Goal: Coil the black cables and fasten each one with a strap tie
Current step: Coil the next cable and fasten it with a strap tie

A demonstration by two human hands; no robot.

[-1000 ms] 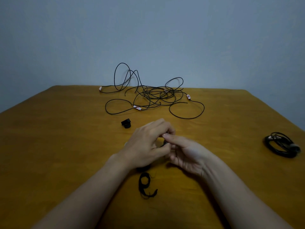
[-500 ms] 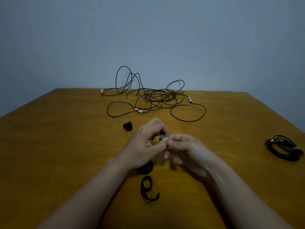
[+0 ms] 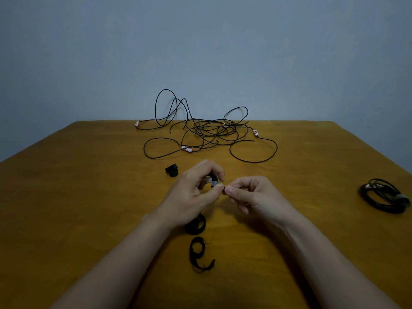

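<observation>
Now that the left hand [image 3: 196, 194] and right hand [image 3: 253, 195] have drawn slightly apart, the left pinches the rolled strap tie [image 3: 213, 182] and the right pinches its end, apparently unrolling it.

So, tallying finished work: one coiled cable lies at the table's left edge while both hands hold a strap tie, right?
No: the head view shows the coiled cable at the table's right edge. Left hand and right hand do hold a strap tie.

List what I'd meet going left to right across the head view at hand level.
Rolled strap tie → left hand → held strap tie, pinched between both hands → right hand → coiled cable, tied, far right.
</observation>
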